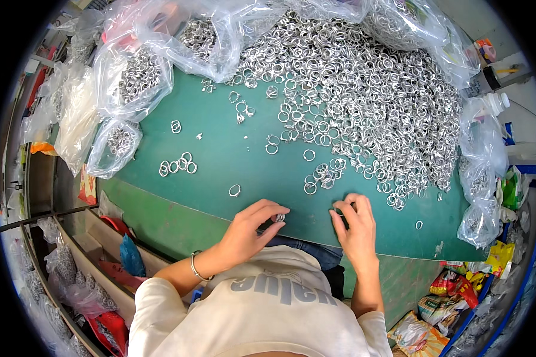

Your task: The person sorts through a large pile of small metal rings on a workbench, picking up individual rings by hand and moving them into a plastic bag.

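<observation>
I've got the left hand and right hand both pinching silver rings above the green table. Beyond them, a huge ring pile!

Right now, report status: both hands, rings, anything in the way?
Left hand pinching at least one silver-colored ring. Right hand holding a second ring, partly hidden. Loose ring cluster just beyond right hand; large ring pile behind it.

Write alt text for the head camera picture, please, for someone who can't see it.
A person's left hand pinches small silver-coloured rings, while the right hand holds another over a green table. A large heap of similar rings covers its far right part, with clear plastic bags of rings around the edges.
</observation>
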The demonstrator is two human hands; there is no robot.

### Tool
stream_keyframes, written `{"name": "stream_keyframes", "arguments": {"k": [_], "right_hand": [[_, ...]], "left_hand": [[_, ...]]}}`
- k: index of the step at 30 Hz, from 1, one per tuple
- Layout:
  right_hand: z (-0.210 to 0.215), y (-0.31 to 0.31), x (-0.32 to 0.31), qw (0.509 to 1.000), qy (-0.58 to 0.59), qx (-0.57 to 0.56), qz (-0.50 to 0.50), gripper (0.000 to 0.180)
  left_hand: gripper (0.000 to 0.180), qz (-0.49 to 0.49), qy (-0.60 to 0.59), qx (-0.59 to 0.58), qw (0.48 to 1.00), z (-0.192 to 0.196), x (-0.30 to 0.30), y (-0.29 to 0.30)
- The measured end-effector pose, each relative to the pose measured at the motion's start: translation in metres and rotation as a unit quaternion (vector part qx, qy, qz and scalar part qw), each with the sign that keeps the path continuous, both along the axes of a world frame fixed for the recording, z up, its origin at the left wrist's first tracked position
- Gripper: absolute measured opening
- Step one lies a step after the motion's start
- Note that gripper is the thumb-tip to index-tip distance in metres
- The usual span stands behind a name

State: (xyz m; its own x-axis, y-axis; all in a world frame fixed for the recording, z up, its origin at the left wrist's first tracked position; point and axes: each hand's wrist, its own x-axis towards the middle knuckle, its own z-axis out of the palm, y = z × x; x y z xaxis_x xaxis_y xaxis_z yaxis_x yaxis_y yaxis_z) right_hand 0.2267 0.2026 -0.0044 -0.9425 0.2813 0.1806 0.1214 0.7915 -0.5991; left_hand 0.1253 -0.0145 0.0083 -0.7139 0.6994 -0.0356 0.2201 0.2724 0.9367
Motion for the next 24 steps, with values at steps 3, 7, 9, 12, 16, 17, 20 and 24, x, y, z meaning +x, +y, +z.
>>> {"name": "stream_keyframes", "arguments": {"k": [3, 7, 9, 12, 16, 17, 20, 24], "right_hand": [[0.003, 0.015, 0.021, 0.999, -0.007, -0.012, -0.038, 0.018], [0.003, 0.032, 0.049, 0.996, -0.014, -0.016, -0.081, 0.019], [0.006, 0.037, 0.057, 0.995, -0.024, -0.007, -0.098, 0.02], [0.013, 0.041, 0.062, 0.989, -0.015, 0.024, -0.143, 0.021], [0.007, 0.051, 0.055, 0.964, 0.012, 0.069, -0.257, 0.036], [0.003, 0.053, 0.05, 0.954, -0.005, 0.101, -0.282, 0.043], [0.002, 0.04, 0.022, 0.95, -0.108, 0.153, -0.249, 0.054], [0.009, 0.005, -0.015, 0.985, -0.088, 0.056, -0.137, 0.066]], "left_hand": [[0.028, 0.018, 0.024, 0.005, 1.0, -0.002, -0.001, -0.001], [0.03, 0.016, 0.032, 0.015, 0.999, -0.005, -0.001, 0.001], [0.03, 0.011, 0.033, 0.019, 0.999, -0.006, -0.002, 0.004], [0.031, 0.003, 0.038, 0.023, 0.999, -0.005, -0.003, 0.007], [0.03, -0.009, 0.043, 0.013, 0.999, -0.004, -0.002, 0.011], [0.03, -0.018, 0.046, 0.012, 0.999, -0.004, -0.002, 0.012], [0.028, -0.026, 0.063, 0.01, 0.998, -0.005, 0.001, 0.016], [0.029, -0.07, 0.125, 0.007, 0.99, -0.012, 0.002, 0.029]]}}
